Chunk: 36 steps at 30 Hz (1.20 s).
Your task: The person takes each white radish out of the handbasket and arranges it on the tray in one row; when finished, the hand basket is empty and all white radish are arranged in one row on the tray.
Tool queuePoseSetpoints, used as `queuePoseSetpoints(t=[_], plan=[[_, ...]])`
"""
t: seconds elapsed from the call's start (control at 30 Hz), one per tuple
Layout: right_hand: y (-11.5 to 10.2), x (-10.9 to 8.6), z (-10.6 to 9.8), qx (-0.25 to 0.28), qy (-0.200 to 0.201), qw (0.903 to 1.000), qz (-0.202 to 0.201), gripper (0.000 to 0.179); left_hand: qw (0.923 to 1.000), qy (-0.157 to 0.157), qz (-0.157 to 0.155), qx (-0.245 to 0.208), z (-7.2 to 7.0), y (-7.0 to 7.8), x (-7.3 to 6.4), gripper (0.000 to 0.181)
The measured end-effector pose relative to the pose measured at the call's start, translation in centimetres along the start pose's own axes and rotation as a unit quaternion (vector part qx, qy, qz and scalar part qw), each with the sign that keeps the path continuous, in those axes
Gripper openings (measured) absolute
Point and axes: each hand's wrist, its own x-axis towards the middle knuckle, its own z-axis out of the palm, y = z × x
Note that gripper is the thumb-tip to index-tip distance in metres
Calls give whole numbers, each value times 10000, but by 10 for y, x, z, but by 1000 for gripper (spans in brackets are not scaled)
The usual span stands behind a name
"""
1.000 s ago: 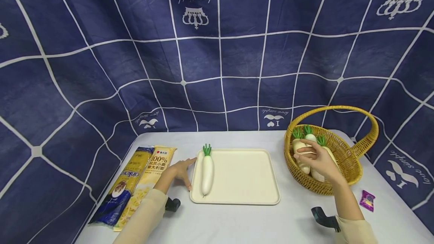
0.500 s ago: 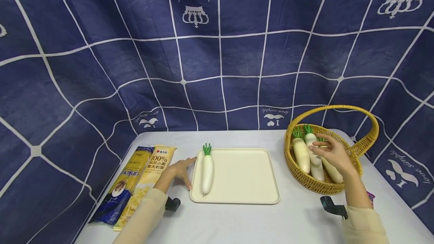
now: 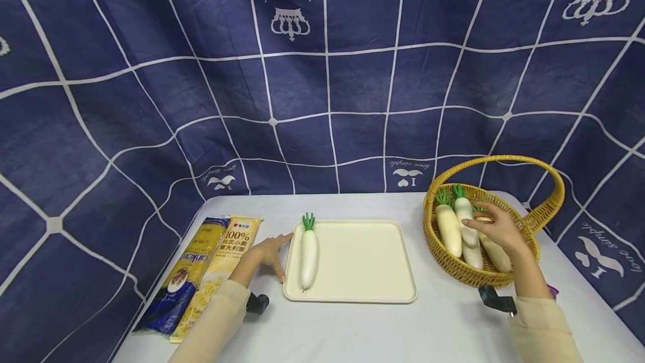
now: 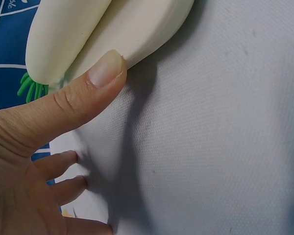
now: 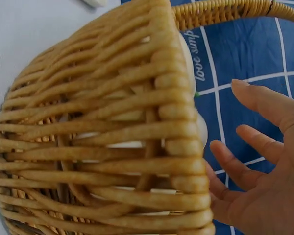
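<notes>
Just right of the left hand's (image 3: 267, 251) fingers, a long white radish (image 3: 309, 259) lies on a cream tray (image 3: 363, 262): smooth and slim, with a green leaf tuft at its far end and a thin root tip at its near end. Around the right hand's (image 3: 499, 228) fingers, a wicker basket (image 3: 468, 276) holds more: a plump creamy radish (image 3: 447, 228) left of the fingertips, a whiter radish (image 3: 463, 212) by the thumb tip, and a yellowish radish (image 3: 496, 251) on the near side of the hand. What looks like a 4th radish (image 3: 472, 256) in there shows only its pale lower end, the rest tucked under its whiter neighbour. The right hand covers part of the yellowish radish, and a purple packet (image 3: 554, 292) barely peeps out past the forearm on that side. From the right wrist, woven cane screens most of the contents; from the left wrist, the tray radish is cut off at the top. The right hand hangs over the basket, fingers loosely bent and apart from the thumb; whether any fingertip touches a radish, I cannot tell. The left hand's thumb and fingers are spread, the thumb tip against the tray's left rim.
</notes>
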Motion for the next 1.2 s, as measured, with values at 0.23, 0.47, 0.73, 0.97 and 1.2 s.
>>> queuePoseSetpoints(t=[0.23, 0.47, 0.73, 0.97, 1.2], plan=[[5, 7, -4, -387, -272, 9988, 140, 79, 10000, 10, -19, 46, 1, -1, 0, 119], [5, 13, -8, -586, -789, 9951, 146, 83, 9999, 36, -13, 97, 1, 0, 0, 118], [3, 23, -14, -652, -1431, 9869, 349, 88, 10000, -54, -21, -39, -1, -1, 1, 123], [2, 30, -17, -469, -1731, 9824, 529, 92, 10000, -63, -57, -33, 0, -3, 3, 123], [1, 34, -17, -296, -1797, 9798, 821, 96, 10000, 13, 22, 61, 0, -1, -1, 118]])
